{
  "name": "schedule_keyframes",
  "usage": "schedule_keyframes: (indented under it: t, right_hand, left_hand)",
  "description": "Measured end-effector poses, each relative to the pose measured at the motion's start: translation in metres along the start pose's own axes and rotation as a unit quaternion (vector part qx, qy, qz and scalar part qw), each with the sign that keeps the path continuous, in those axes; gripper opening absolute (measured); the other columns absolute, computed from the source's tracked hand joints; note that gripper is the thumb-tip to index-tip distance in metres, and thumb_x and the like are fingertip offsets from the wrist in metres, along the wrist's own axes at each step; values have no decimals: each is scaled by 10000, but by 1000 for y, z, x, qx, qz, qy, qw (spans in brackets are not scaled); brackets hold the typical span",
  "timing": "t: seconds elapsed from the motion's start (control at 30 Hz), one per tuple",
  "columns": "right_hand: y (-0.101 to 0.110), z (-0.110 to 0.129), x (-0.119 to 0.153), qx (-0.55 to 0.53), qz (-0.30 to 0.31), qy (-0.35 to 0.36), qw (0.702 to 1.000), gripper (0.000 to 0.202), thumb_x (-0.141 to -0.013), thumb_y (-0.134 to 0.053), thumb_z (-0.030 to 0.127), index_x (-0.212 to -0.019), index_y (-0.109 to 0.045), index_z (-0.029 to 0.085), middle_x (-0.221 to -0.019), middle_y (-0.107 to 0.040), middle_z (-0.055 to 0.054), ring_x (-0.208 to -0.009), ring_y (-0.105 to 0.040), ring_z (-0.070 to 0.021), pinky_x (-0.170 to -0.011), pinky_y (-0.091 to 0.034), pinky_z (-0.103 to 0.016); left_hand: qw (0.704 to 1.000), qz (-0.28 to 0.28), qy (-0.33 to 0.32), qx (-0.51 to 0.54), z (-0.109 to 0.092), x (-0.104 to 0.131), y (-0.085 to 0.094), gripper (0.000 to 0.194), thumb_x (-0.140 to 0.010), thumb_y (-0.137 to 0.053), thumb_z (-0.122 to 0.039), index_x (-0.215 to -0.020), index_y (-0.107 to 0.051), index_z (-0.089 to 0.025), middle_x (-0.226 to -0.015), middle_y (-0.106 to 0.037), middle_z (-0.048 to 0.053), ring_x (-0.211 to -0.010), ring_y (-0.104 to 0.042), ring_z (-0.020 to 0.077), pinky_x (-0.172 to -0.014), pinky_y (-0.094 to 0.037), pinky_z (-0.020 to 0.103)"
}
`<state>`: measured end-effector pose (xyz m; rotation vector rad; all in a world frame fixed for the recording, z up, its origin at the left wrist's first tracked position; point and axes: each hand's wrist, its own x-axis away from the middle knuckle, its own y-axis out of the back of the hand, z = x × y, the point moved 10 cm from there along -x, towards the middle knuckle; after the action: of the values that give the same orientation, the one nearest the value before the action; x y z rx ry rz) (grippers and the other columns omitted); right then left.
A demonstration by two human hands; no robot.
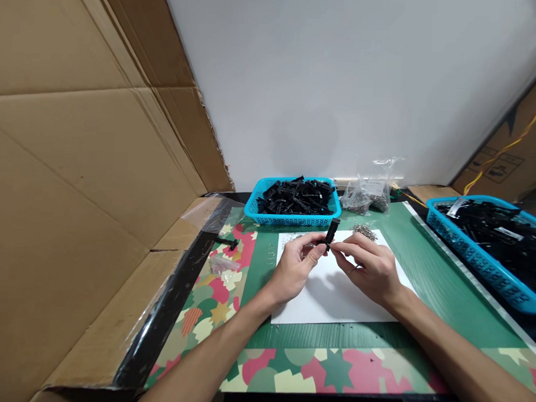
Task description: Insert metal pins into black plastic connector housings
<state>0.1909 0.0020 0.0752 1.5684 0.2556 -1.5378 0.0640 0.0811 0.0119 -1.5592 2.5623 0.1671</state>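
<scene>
Over a white sheet (335, 299), my left hand (298, 261) grips a small black plastic part (332, 230), whose long arm points upward. My right hand (371, 268) meets it from the other side, thumb and fingertip pinched together against the part's lower end. Whatever sits between those right fingertips is too small to make out. A pile of small metal pieces (363, 231) lies at the sheet's far right corner, behind my right hand. More small pieces lie at the far left of the sheet, partly hidden by my left hand.
A blue basket (291, 220) of black parts stands at the back, another blue basket (483, 252) at the right. Clear plastic bags (368, 196) rest between them. On the left lie a single black part (227, 243) and a small bag (224, 265). Cardboard (73, 186) walls the left side.
</scene>
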Motion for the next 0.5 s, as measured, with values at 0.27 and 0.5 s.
schedule_keyframes:
  t: [0.27, 0.5]
  right_hand:
    - [-1, 0, 2, -2, 6, 0, 1000, 167, -955, -663, 63, -1020, -723, 205, -804, -733, -21, -635, -663, -113, -526, -445, -236]
    - [-2, 1, 4, 3, 8, 11, 1000, 165, -934, -685, 47, -1001, -719, 194, -793, -726, -21, -647, -660, -116, -552, -462, -230]
  left_hand:
    - [1000, 10, 8, 12, 2, 1, -2, 467, -970, -708, -516, -1272, -738, -160, -944, -689, 67, -717, -540, 130, -649, -423, 252]
    - [1000, 25, 9, 7, 0, 1, -4, 474, -978, -701, -506, -1291, -726, -151, -908, -640, 43, -667, -454, 107, -616, -371, 246]
